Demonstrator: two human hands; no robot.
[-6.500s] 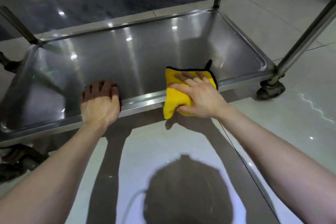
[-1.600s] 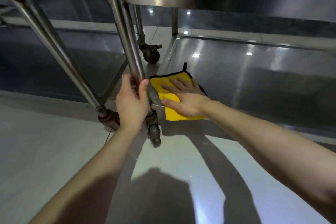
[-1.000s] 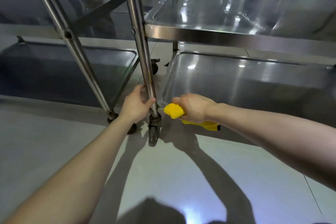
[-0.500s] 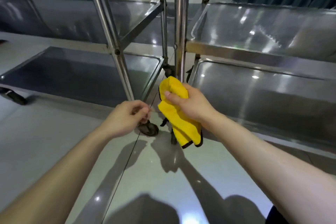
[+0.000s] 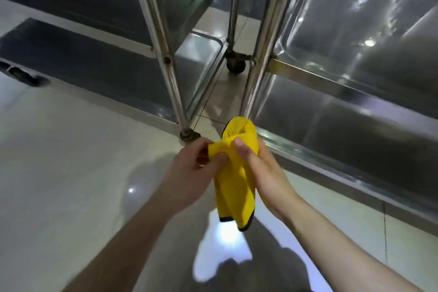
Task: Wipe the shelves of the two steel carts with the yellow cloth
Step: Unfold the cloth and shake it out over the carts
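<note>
Holding the yellow cloth (image 5: 233, 180) in both hands, up in the air over the tiled floor (image 5: 71, 173), in front of the narrow gap between the two steel carts. The cloth is bunched lengthwise and hangs down, with its black trim (image 5: 225, 219) showing at the bottom edge. The top of the bundle is rounded into a hump, seen against the near corner of the right cart's bottom shelf (image 5: 331, 130). I cannot tell whether it touches the rim there.

Left hand (image 5: 192, 170): thumb and fingertips pinch a fold at the cloth's upper left side.
Right hand (image 5: 263, 173): wrapped round the bundle from the right, thumb across the front, other fingers behind and mostly hidden.
My forearms are bare.

Left cart (image 5: 166, 54): its near corner post slants up to the left, and its foot sits just above my left hand. The left cart's bottom shelf (image 5: 83, 64) lies dark, in shade. A dark caster (image 5: 26, 77) shows at its far left end.

Right cart (image 5: 263, 42): its near post slants up to the right. The right cart's upper shelf (image 5: 355, 19) is a shallow tray with rounded corners, bright with light reflections.

Farther back between the carts, one caster wheel (image 5: 235, 65) stands on the floor. A glare patch (image 5: 220, 251) lies on the tiles below the cloth.
</note>
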